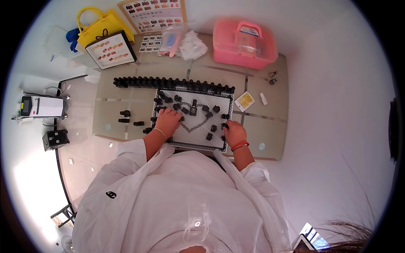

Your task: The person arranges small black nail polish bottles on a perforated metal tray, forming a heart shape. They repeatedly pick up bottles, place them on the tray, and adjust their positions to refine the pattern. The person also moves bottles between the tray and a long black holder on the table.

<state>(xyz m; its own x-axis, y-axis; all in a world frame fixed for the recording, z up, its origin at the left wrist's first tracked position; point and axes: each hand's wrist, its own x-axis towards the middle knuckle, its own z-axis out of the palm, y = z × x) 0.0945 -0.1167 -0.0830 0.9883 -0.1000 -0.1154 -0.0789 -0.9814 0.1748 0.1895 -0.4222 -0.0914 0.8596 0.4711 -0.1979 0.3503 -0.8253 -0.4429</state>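
Observation:
Small black nail polish bottles stand and lie on a white dotted mat (pixel 196 139) with a black lace border and a lace heart. My left hand (pixel 169 121) is over the mat's left half, fingers bent down. A black bottle (pixel 181 119) shows at its fingertips; whether the hand grips it is hidden. At the right border, the fingers of my right hand (pixel 236 132) pinch another black bottle (pixel 224 125), partly covered by them. One bottle (pixel 193 109) lies with its label up inside the top of the heart. Two more bottles (pixel 211 132) sit left of my right hand.
A long row of black bottles (pixel 171 83) lines the mat's far side. Several loose bottles (pixel 125 113) lie left. A pink storage case (pixel 245 44), color charts (pixel 110 50), a yellow bag (pixel 104 27) and white pads (pixel 193 46) stand behind. Gold flakes (pixel 245 101) lie right.

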